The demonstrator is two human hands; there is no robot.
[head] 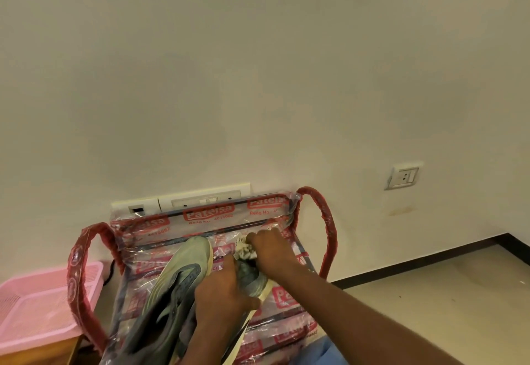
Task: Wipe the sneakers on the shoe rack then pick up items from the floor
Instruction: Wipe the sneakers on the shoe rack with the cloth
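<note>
A shoe rack [329, 229] wrapped in clear plastic with red print stands against a pale wall [258, 77], and two grey-green sneakers lie on its top shelf. The left sneaker [183, 275] lies tilted with its toe pointing toward the wall. The right sneaker [253, 278] sits just beside it, mostly hidden under the person's hands. The left hand [223, 293] grips this sneaker at its middle, fingers curled over one side and thumb over the other. The right hand [272, 250] pinches a crumpled pale cloth [243, 250] in curled fingers and presses it to the sneaker's front end. A pink basket [43, 301] sits to the left of the rack on a wooden surface [37, 356] — near it but apart. Sockets [200, 199] show on the wall behind the rack, and a switch plate [404, 176] is further right, above the light floor [430, 293].
</note>
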